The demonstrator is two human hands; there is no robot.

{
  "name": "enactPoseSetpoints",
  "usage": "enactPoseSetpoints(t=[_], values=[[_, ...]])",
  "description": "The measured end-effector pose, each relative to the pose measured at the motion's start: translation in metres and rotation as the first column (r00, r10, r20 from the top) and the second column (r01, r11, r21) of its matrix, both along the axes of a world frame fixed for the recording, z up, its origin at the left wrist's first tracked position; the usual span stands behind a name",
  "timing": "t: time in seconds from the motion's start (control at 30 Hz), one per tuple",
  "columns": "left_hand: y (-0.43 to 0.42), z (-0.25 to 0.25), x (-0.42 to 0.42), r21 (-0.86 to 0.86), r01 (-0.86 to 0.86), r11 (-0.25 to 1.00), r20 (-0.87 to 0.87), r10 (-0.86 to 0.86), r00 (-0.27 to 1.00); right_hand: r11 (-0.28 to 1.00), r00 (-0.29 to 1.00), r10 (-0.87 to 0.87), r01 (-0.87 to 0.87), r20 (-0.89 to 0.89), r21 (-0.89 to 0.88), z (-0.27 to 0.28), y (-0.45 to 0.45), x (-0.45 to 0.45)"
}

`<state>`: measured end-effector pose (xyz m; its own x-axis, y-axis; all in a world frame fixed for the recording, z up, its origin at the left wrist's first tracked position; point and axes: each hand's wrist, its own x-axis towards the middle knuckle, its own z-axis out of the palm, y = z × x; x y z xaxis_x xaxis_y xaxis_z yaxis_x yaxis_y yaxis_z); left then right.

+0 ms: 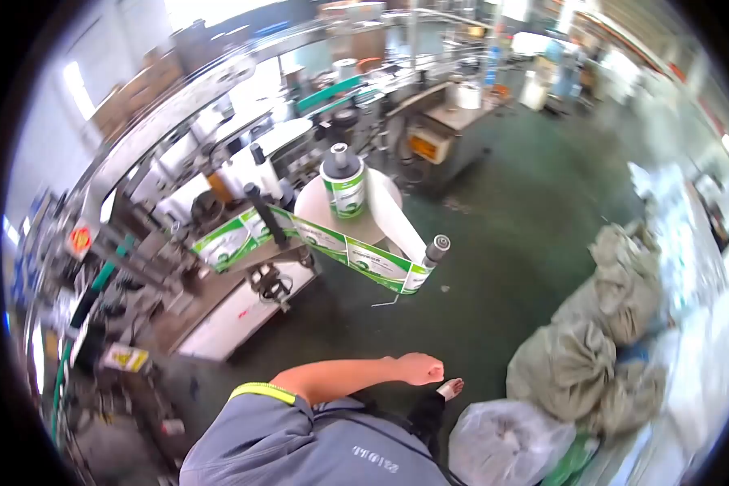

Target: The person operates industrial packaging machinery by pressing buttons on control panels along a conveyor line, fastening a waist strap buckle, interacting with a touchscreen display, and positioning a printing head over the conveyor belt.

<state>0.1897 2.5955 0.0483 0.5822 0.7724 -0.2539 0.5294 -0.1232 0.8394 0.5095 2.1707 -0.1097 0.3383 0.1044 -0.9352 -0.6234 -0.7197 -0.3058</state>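
Observation:
My left hand [421, 368] is in front of my body at the lower middle, its fingers curled into a fist with nothing visible in it. It touches nothing. My right hand is not in view. Beyond my left hand, a green and white label strip [364, 257] runs around a grey-topped roller [437, 249] and past a dark post. A roll of labels [346, 190] stands on a round pale disc [312, 206].
Labelling machinery and a conveyor [162, 101] fill the left and back. Tied woven sacks [563, 364] and a translucent plastic bag [506, 445] lie at the right on the green floor [494, 251]. An orange-fronted box [428, 146] sits under a table.

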Motion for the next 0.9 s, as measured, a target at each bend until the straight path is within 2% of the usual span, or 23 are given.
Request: enactPoseSetpoints(t=[0.07, 0.1, 0.13, 0.17, 0.23, 0.27, 0.3, 0.33, 0.37, 0.4, 0.43, 0.47, 0.5, 0.57, 0.6, 0.63, 0.67, 0.7, 0.73, 0.77, 0.8, 0.83, 0.9], values=[[0.045, 0.001, 0.033, 0.064, -0.01, 0.998, -0.121, 0.018, 0.993, 0.991, 0.991, 0.13, -0.13, -0.01, 0.001, -0.005, 0.091, 0.068], [0.065, -0.003, 0.036, -0.055, -0.109, 0.993, -0.242, 0.093, 0.966, 0.983, 0.983, 0.182, -0.182, -0.004, 0.012, -0.005, 0.139, 0.103], [0.076, -0.025, 0.031, -0.135, -0.319, 0.938, -0.215, 0.287, 0.934, 0.976, 0.977, 0.214, -0.214, 0.006, 0.026, -0.004, 0.184, 0.135], [0.083, -0.056, 0.021, -0.059, -0.448, 0.892, -0.207, 0.428, 0.879, 0.971, 0.972, 0.234, -0.235, 0.015, 0.043, 0.001, 0.233, 0.162], [0.095, -0.085, -0.008, -0.138, -0.639, 0.757, -0.483, 0.512, 0.71, 0.959, 0.964, 0.264, -0.266, 0.041, 0.092, 0.004, 0.33, 0.219], [0.09, -0.109, -0.026, -0.173, -0.755, 0.633, -0.546, 0.576, 0.608, 0.945, 0.955, 0.288, -0.294, 0.067, 0.143, 0.002, 0.385, 0.25], [0.084, -0.102, -0.038, -0.208, -0.8, 0.563, -0.606, 0.568, 0.557, 0.934, 0.956, 0.276, -0.292, 0.102, 0.209, 0.006, 0.442, 0.273], [0.081, -0.109, -0.046, -0.163, -0.819, 0.551, -0.65, 0.564, 0.509, 0.921, 0.953, 0.243, -0.285, 0.182, 0.266, 0.022, 0.502, 0.296], [0.066, -0.185, -0.072, -0.115, -0.652, 0.75, -0.656, 0.435, 0.617, 0.903, 0.944, 0.207, -0.286, 0.258, 0.322, 0.053, 0.567, 0.31], [0.064, -0.188, -0.068, 0.106, -0.293, 0.95, -0.775, 0.264, 0.574, 0.893, 0.93, 0.174, -0.287, 0.323, 0.345, 0.074, 0.622, 0.319], [0.064, -0.189, -0.063, 0.066, -0.403, 0.913, -0.746, 0.313, 0.588, 0.882, 0.912, 0.151, -0.299, 0.382, 0.364, 0.092, 0.672, 0.326], [0.086, -0.179, -0.051, -0.355, -0.772, 0.527, -0.609, 0.496, 0.619, 0.863, 0.905, 0.146, -0.314, 0.4, 0.396, 0.101, 0.721, 0.332], [0.107, -0.166, -0.038, -0.527, -0.844, -0.098, -0.659, 0.674, 0.333, 0.844, 0.898, 0.157, -0.338, 0.411, 0.416, 0.103, 0.755, 0.333], [0.145, -0.171, 0.006, -0.501, -0.832, -0.238, -0.593, 0.794, 0.13, 0.853, 0.882, 0.175, -0.358, 0.437, 0.381, 0.101, 0.82, 0.313], [0.183, -0.151, 0.02, -0.536, -0.834, -0.131, -0.56, 0.795, 0.235, 0.861, 0.853, 0.237, -0.406, 0.465, 0.307, 0.102, 0.837, 0.307], [0.213, -0.12, 0.033, -0.572, -0.82, -0.039, -0.538, 0.772, 0.338, 0.751, 0.804, 0.393, -0.561, 0.447, 0.348, 0.072, 0.838, 0.315], [0.242, -0.12, 0.039, -0.621, -0.783, -0.028, -0.504, 0.779, 0.372, 0.587, 0.719, 0.529, -0.693, 0.45, 0.419, 0.04, 0.857, 0.323], [0.282, -0.121, 0.047, -0.576, -0.817, 0.019, -0.513, 0.769, 0.38, 0.644, 0.713, 0.536, -0.692, 0.453, 0.327, 0.045, 0.877, 0.298], [0.32, -0.121, 0.047, -0.585, -0.809, 0.049, -0.444, 0.816, 0.37, 0.644, 0.631, 0.616, -0.748, 0.471, 0.161, 0.056, 0.893, 0.274], [0.353, -0.122, 0.045, -0.591, -0.803, 0.076, -0.382, 0.85, 0.362, 0.576, 0.582, 0.691, -0.802, 0.428, 0.159, 0.019, 0.899, 0.278], [0.392, -0.122, 0.043, -0.57, -0.817, 0.086, -0.329, 0.888, 0.323, 0.457, 0.407, 0.797, -0.889, 0.445, -0.006, -0.005, 0.911, 0.279], [0.436, -0.121, 0.039, -0.549, -0.832, 0.083, -0.276, 0.921, 0.274, 0.434, 0.389, 0.81, -0.901, 0.438, -0.003, 0.006, 0.937, 0.269], [0.52, -0.125, 0.029, -0.468, -0.867, 0.169, -0.175, 0.944, 0.279, 0.183, 0.113, 0.945, -0.961, 0.308, -0.209, 0.039, 0.989, 0.26]])
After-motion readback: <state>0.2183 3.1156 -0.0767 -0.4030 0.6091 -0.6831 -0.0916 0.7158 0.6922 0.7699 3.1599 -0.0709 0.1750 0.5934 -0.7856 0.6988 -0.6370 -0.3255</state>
